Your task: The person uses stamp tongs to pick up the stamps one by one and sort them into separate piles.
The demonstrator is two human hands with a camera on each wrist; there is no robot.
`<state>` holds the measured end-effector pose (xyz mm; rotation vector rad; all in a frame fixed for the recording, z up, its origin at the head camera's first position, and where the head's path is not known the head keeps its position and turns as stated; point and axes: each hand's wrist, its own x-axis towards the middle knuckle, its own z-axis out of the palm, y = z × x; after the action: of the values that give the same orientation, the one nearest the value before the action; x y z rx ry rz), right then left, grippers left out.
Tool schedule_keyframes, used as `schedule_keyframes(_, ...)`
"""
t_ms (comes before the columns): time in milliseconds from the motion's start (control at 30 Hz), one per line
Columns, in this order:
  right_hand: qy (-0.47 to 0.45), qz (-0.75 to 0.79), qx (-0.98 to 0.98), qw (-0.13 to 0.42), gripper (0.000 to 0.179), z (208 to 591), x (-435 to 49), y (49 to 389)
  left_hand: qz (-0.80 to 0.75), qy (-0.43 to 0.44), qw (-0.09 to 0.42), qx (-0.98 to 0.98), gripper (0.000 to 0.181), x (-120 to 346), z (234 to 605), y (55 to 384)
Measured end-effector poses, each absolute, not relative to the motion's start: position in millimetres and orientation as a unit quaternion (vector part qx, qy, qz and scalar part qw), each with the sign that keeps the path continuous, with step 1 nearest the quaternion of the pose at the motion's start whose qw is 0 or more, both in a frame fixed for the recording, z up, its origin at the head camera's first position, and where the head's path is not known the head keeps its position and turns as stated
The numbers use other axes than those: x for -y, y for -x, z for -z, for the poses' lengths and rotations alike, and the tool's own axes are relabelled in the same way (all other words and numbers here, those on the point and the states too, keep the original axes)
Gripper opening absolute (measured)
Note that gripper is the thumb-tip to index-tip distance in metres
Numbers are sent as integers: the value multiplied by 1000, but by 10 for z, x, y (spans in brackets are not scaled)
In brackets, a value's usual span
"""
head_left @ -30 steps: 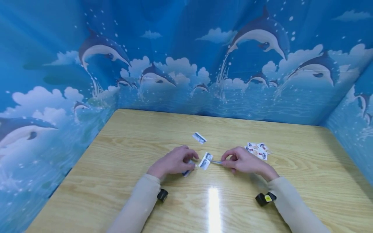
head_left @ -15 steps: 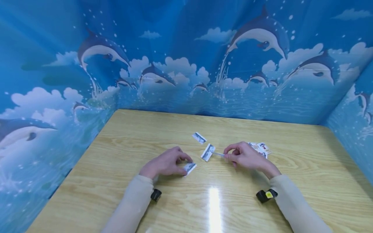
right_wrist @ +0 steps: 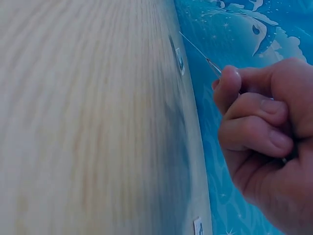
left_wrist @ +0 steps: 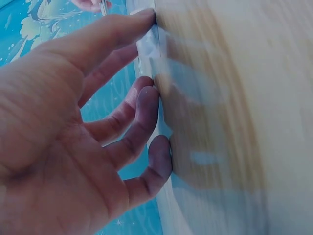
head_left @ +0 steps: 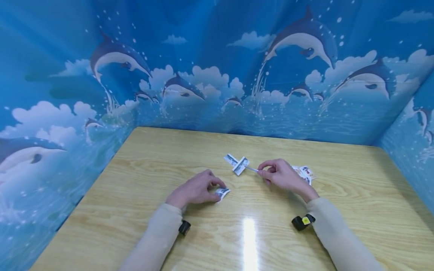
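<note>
In the head view my left hand (head_left: 196,190) pinches a small printed card (head_left: 222,193) between thumb and fingers, and the card bows slightly. The left wrist view shows that card (left_wrist: 149,46) between the thumb and index finger, the other fingertips at the tabletop. My right hand (head_left: 283,175) grips slim metal tweezers (head_left: 252,169), other fingers curled into the palm. At the tweezers' tips is a second card (head_left: 241,166), seen nearly edge-on in the right wrist view. In the head view it overlaps a third card (head_left: 229,158) lying flat on the table.
A loose pile of printed cards (head_left: 306,173) lies on the wooden table (head_left: 162,150) behind my right hand. Blue curtains (head_left: 210,109) with dolphins stand along the table's far edge and sides. Each wrist carries a small black camera (head_left: 300,223).
My right hand has carried the tweezers and card away from me, up to the far card. The left hand has drawn back a little to the left with its card, which now bows.
</note>
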<state>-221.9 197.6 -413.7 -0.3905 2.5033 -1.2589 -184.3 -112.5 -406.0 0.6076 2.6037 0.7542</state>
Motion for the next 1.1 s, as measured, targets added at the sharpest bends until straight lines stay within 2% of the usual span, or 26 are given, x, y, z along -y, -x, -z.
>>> schedule_keyframes(500,111,438,-880,146,24,4193,-1810,2362,-264,-218,168,-924,38,1059,4084,1884)
schedule_keyframes(1100,96,431,-882,167,22,4190,-1730,2415,-264,-216,169,-925,38,1050,4065,1883)
